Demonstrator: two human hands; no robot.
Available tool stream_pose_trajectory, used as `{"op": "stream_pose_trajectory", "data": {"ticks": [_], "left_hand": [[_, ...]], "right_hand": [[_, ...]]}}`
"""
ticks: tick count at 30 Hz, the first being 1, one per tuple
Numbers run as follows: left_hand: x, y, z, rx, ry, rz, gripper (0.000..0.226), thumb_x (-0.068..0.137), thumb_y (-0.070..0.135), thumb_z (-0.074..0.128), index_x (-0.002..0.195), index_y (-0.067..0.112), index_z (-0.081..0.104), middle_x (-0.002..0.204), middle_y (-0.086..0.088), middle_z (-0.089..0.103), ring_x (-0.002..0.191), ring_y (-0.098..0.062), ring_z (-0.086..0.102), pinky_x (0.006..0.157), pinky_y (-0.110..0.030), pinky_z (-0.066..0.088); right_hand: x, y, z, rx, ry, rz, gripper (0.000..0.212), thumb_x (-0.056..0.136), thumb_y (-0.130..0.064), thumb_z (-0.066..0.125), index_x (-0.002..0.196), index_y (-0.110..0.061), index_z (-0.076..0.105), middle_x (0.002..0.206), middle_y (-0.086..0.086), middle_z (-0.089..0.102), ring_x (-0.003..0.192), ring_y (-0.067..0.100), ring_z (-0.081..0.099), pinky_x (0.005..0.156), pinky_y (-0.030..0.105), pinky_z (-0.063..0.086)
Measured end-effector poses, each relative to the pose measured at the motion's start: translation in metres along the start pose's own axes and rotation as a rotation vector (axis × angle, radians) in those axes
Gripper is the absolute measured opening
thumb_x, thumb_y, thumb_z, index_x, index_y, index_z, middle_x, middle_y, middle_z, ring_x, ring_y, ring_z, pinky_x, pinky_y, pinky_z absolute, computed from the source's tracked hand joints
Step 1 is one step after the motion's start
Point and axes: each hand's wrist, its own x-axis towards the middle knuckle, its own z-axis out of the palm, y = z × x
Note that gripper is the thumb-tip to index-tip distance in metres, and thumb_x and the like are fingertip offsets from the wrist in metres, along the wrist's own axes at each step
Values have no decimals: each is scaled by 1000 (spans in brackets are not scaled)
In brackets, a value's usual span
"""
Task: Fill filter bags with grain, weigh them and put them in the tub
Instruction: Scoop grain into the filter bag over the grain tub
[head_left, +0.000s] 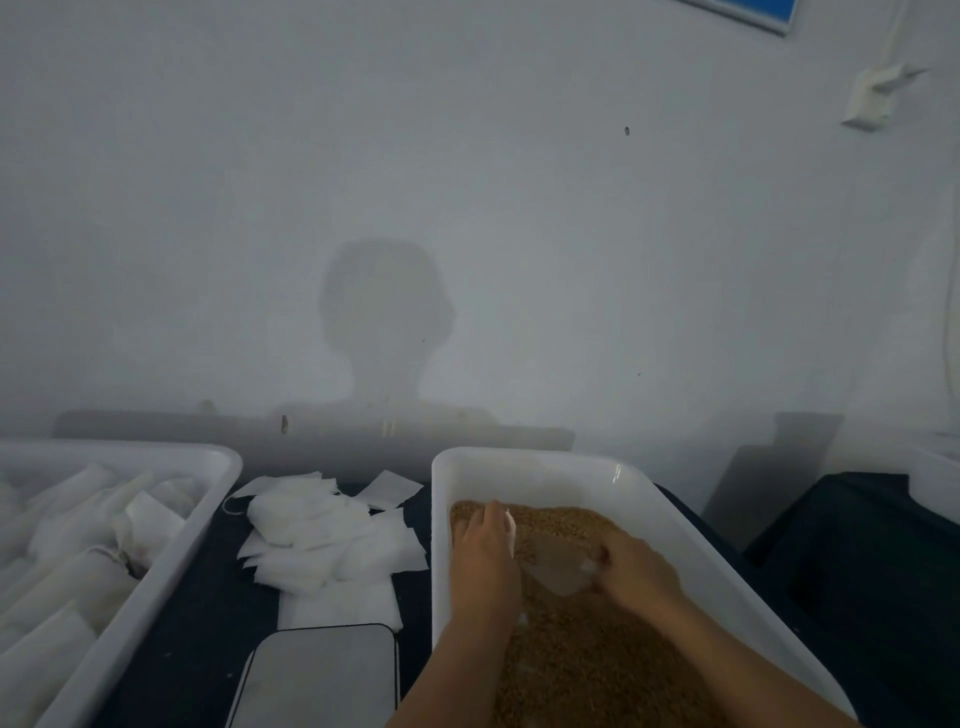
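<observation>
Inside the grain tray (613, 470), the right hand (636, 569) pinches one edge of a half-filled filter bag (558, 569), its grip closed on the mouth to hold it open. The left hand (483, 558) lies beside it with fingers nearly straight on the grain (587, 660), probably sweeping kernels in. Left of the tray, empty bags (322, 540) are heaped within reach, and nearer the person sits the scale (319, 675). Farther left, the tub (156, 587) holds finished bags, so each step runs leftward.
</observation>
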Motion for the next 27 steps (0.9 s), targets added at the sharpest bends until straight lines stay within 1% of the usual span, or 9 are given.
{"op": "stream_pose_trajectory", "data": {"ticks": [3, 6, 9, 12, 15, 19, 21, 23, 27], "left_hand": [[0, -1, 1, -12, -70, 51, 46, 74, -14, 47, 64, 26, 24, 69, 12, 30, 76, -14, 33, 53, -22, 21], [2, -2, 6, -50, -109, 103, 31, 79, -10, 47, 69, 18, 40, 71, 7, 40, 77, -15, 37, 56, -20, 23], [3, 0, 8, -87, -204, 202, 18, 83, -7, 50, 77, 9, 56, 79, -2, 52, 77, -16, 47, 62, -19, 30], [1, 4, 10, -154, -305, 260, 16, 81, -10, 54, 78, 2, 65, 74, 3, 52, 70, -7, 49, 67, -10, 38], [-1, 5, 8, -214, -350, 237, 18, 85, -8, 54, 81, 2, 68, 77, 5, 53, 78, -11, 53, 78, -21, 47], [-4, 6, 4, -181, -333, 338, 14, 79, -10, 60, 76, -1, 69, 82, -8, 61, 76, -8, 51, 65, 0, 35], [-4, 6, 4, -187, -333, 350, 13, 80, -9, 61, 76, 0, 70, 84, -12, 63, 77, -7, 51, 67, -3, 39], [-4, 6, 4, -178, -339, 359, 11, 82, -6, 62, 78, 1, 70, 85, -11, 62, 79, -8, 50, 72, -14, 45], [-5, 7, 3, -141, -324, 356, 10, 84, 2, 63, 81, 6, 71, 88, -5, 64, 87, -13, 53, 78, -27, 46]], "right_hand": [[-5, 15, -28, 71, 40, -21, 20, 90, -36, 60, 75, -25, 53, 80, -13, 59, 73, 3, 55, 67, 22, 45], [-13, 29, -72, 72, -16, -46, 15, 83, -33, 70, 78, -23, 59, 82, -9, 65, 68, 5, 60, 66, 24, 50], [-22, 36, -115, 90, -67, -92, 11, 79, -23, 74, 81, -17, 65, 80, -3, 69, 62, 8, 63, 58, 21, 48], [-29, 35, -144, 45, -116, -156, 9, 76, -16, 76, 77, -15, 67, 74, 1, 71, 56, 6, 61, 55, 16, 44], [-34, 34, -155, -32, -177, -177, 11, 76, -16, 75, 71, -19, 66, 72, 1, 71, 60, 10, 63, 60, 16, 46], [-38, 31, -152, -118, -237, -179, 9, 75, -16, 73, 73, -20, 66, 72, 1, 70, 60, 7, 60, 67, 24, 49], [-41, 29, -150, -131, -263, -173, 9, 76, -16, 73, 74, -20, 65, 73, 0, 69, 61, 7, 59, 71, 27, 52], [-42, 25, -149, -167, -274, -170, 10, 77, -18, 73, 75, -21, 64, 73, -3, 67, 63, 6, 59, 75, 30, 53], [-41, 17, -152, -266, -238, -158, 9, 75, -22, 74, 78, -23, 66, 73, -9, 67, 66, 3, 61, 77, 31, 53]]}}
